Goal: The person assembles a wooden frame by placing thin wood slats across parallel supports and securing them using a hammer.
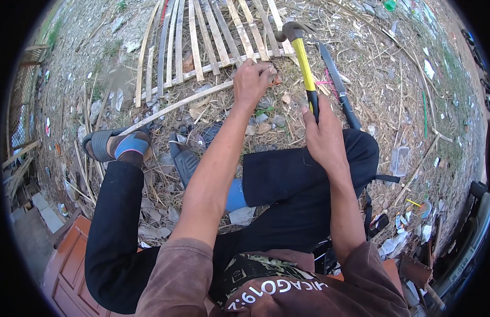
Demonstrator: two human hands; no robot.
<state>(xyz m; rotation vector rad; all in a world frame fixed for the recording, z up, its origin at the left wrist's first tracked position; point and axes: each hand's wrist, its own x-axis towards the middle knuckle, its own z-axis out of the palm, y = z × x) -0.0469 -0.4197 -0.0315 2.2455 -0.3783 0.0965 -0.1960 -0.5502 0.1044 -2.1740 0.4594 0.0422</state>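
Observation:
My right hand (325, 131) is wrapped round the black grip of a claw hammer (304, 62), its yellow shaft slanting up and its dark head raised at the far end. To the left, my left hand (252, 82) is closed at the end of a long bamboo strip (181, 107), whose other end lies by my left sandal (101, 146). The fingertips partly hide what is between them. Just beyond that hand lies a lattice of bamboo slats (195, 42), fanned out and joined by a crosspiece (184, 75). A machete (333, 71) rests on the ground right of the hammer.
Dry straw, stones and litter cover the ground. A clear plastic container (399, 161) lies at the right, near a bamboo stick (422, 166). A reddish-brown wooden panel (71, 269) is at lower left, a vehicle's bumper (474, 232) at lower right. A woven fence (23, 103) stands far left.

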